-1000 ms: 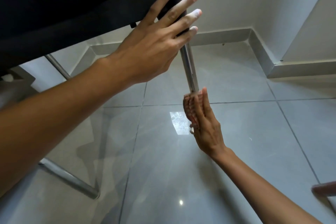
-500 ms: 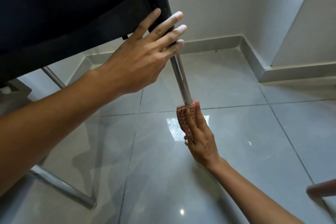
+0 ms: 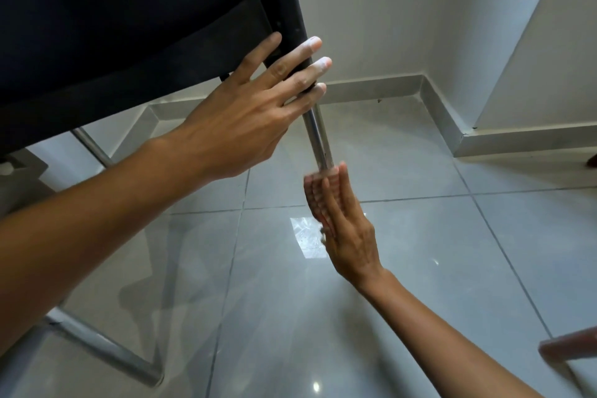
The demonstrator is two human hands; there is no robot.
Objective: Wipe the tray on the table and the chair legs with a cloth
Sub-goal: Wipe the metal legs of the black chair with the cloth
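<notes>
A black chair (image 3: 135, 42) is tilted over the grey tiled floor. Its chrome leg (image 3: 318, 136) runs down from the seat corner. My left hand (image 3: 245, 116) lies flat against the black frame at the top of that leg, fingers straight and spread, thumb hidden. My right hand (image 3: 342, 223) is wrapped around the lower part of the same leg; its fingers are blurred. The cloth is hidden inside that grip, apart from perhaps a pale scrap below the fingers. No tray is in view.
Another chrome leg (image 3: 93, 145) slants behind my left forearm, and a chrome base bar (image 3: 106, 352) lies on the floor at lower left. A brown furniture piece (image 3: 568, 346) juts in at lower right. A wall corner with grey skirting (image 3: 445, 113) stands behind.
My right hand has slid along the chrome leg, down and then slightly up toward my left hand. My left hand has stayed on the chair frame.
</notes>
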